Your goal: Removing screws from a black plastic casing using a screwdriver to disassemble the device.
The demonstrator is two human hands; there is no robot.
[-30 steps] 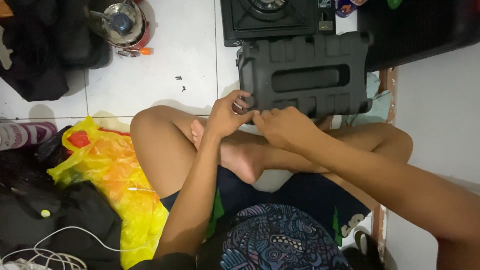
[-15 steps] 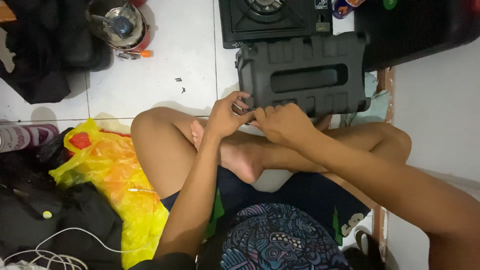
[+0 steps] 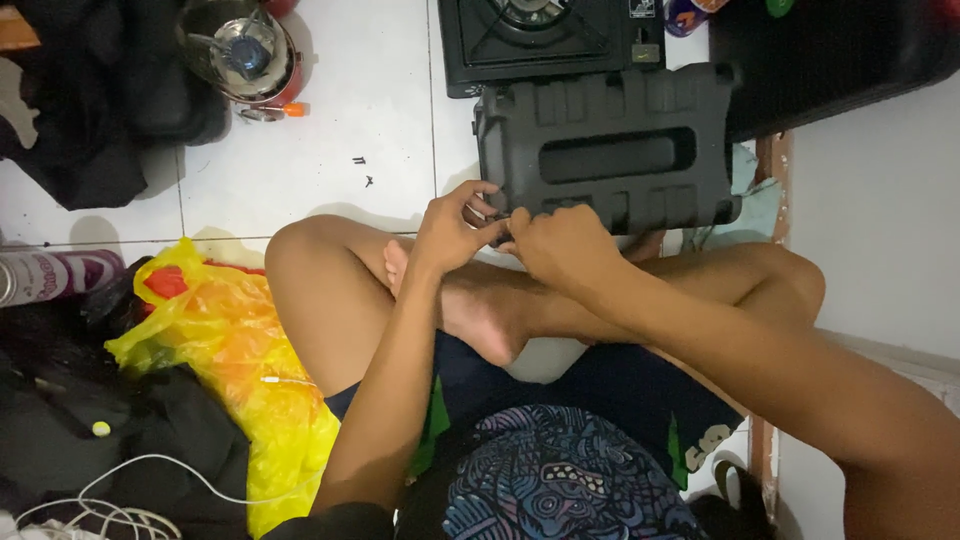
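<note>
Head view looks straight down on a person sitting cross-legged on a white tiled floor, both hands meeting at the near edge of a black plastic case. That case lies flat on the floor just beyond the crossed legs, its ribbed side up with a long recessed slot in the middle. At the case's near left corner, the left hand has its fingers curled and pinched together on something small there; what it is cannot be made out. Its fingertips touch the right hand, which rests against the same edge with its fingers bent in and closed. Whether either hand actually grips a part of the case is unclear. A bare foot lies directly below the hands, sole turned up. Just behind the case, touching its far edge, sits a black portable gas stove. Well apart to the left stands a metal pot with a glass lid. Beside the left knee lies a yellow plastic bag with something red showing at its top; dark clothing and a white cable lie further left.
</note>
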